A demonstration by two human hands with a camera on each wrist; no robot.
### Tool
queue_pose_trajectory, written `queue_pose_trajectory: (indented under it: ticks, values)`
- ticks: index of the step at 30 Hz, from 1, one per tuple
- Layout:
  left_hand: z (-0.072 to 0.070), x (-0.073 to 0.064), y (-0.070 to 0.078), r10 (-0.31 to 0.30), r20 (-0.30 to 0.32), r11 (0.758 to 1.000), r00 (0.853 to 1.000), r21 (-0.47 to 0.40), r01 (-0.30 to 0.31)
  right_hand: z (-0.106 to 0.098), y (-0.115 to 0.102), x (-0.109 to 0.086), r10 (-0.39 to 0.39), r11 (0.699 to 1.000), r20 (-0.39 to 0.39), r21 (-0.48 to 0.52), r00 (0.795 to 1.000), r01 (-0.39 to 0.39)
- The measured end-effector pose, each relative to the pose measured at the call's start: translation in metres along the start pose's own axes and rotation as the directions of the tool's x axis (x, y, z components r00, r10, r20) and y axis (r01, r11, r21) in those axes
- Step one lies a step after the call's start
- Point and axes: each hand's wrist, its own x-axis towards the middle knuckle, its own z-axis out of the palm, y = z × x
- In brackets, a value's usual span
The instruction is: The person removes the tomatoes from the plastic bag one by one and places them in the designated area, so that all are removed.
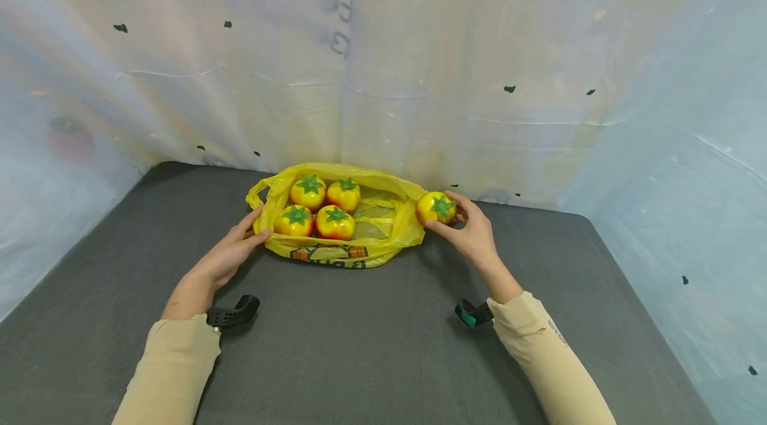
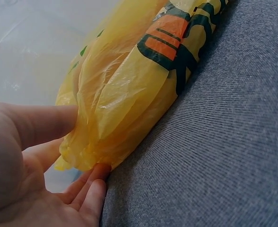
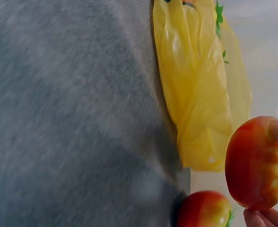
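With the thumb and fingers of my right hand [image 1: 476, 235] I hold one red-yellow tomato [image 1: 427, 206] by its sides; they are apart only as much as its body asks. It is at the right end of the yellow bag [image 1: 383, 257], and whether it touches the plastic, I cannot tell. My left hand [image 1: 230, 252] pinches the opposite end, and between my two hands the bag's mouth is spread wide. Four tomatoes [image 1: 308, 194] sit inside, closer to my left fingers; the free room is toward my right ones. Another tomato [image 3: 200, 210] is just beside my right fingers, low at the table [image 1: 359, 332]. I think it is best to raise the held fruit well over the soft rim, lower it gently into the free part, and let my left fingers steady the plastic without pulling.
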Motion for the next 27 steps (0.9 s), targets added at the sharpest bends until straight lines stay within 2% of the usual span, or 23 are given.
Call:
queue_pose_trajectory:
  ticks: [13, 27]
  values:
    - [0.001, 0.0, 0.0, -0.008, -0.004, 1.0, 1.0, 0.016, 0.008, -0.017, 0.022, -0.009, 0.074, 0.997, -0.029, -0.007, 0.997, -0.074]
    - [0.0, 0.0, 0.0, -0.004, -0.017, 1.0, 1.0, 0.023, 0.004, -0.037, 0.049, -0.017, 0.132, 0.989, -0.046, -0.066, 0.99, -0.135]
